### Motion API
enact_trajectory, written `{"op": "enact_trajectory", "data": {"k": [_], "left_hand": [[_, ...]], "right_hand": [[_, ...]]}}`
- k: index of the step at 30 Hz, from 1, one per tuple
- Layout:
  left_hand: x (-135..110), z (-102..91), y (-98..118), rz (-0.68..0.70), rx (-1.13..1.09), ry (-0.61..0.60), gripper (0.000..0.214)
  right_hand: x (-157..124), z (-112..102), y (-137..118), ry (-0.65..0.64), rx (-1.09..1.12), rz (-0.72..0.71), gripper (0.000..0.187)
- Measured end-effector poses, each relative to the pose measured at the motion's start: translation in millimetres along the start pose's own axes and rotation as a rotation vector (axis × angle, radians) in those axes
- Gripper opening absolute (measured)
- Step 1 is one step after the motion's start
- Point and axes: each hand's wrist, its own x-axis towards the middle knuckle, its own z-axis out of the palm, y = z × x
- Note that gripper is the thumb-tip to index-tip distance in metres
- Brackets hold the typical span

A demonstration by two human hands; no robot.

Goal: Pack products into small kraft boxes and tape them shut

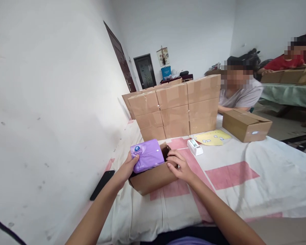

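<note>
A purple soft plastic pack (150, 157) with a small blue round logo sits tilted at the mouth of an open cardboard box (154, 180). My left hand (127, 167) grips the pack's left end, thumb on top near the logo. Its other fingers are hidden under the pack. At the box's right end, my right hand (181, 166) has its fingers curled over the rim beside a raised flap. The pack covers most of the box's opening, so what lies inside cannot be seen.
Behind the box stands a stack of taped cardboard boxes (174, 110). A white handheld device (194, 147) and a yellow sheet with stickers (214, 137) lie to its right. A closed carton (247, 125) is farther right, near a seated person. A black phone (102, 185) lies by the wall.
</note>
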Motion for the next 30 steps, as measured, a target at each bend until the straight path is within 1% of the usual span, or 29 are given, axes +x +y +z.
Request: {"op": "enact_trajectory", "data": {"k": [2, 3, 5, 8, 12, 17, 20, 22, 25, 27, 30], "left_hand": [[-3, -0.6, -4, -0.001, 0.023, -0.018, 0.065], [-4, -0.4, -6, 0.009, 0.041, -0.008, 0.066], [-5, 1.0, -11, 0.04, 0.08, 0.042, 0.067], [-6, 4.8, -17, 0.066, 0.106, 0.106, 0.063], [-3, 5.8, -10, 0.044, 0.103, 0.1, 0.059], [4, -5.8, 7, -0.073, 0.15, 0.006, 0.056], [5, -7.6, 9, -0.119, 0.204, -0.008, 0.06], [5, -3.8, 6, -0.135, 0.241, -0.003, 0.073], [5, 3.6, 4, -0.148, 0.384, -0.027, 0.099], [6, 5.7, 6, -0.125, 0.502, -0.092, 0.102], [13, 4.7, 14, 0.025, 0.645, -0.193, 0.091]], "right_hand": [[0, -1, -2, 0.003, -0.01, 0.003, 0.017], [-1, -2, -3, 0.002, -0.015, 0.007, 0.017], [-1, -2, -5, -0.005, -0.02, 0.016, 0.015], [-3, -1, -7, -0.016, -0.012, 0.02, 0.011], [-6, 0, -8, -0.025, -0.027, 0.036, 0.009], [-9, 2, -6, -0.01, -0.063, 0.025, 0.008], [-10, 2, -6, -0.012, -0.079, 0.026, 0.009], [-10, 2, -5, -0.014, -0.085, 0.029, 0.009], [-9, 2, -6, -0.017, -0.085, 0.041, 0.009], [-9, 1, -6, -0.018, -0.085, 0.053, 0.01], [-9, -1, -6, -0.025, -0.093, 0.054, 0.012]]}}
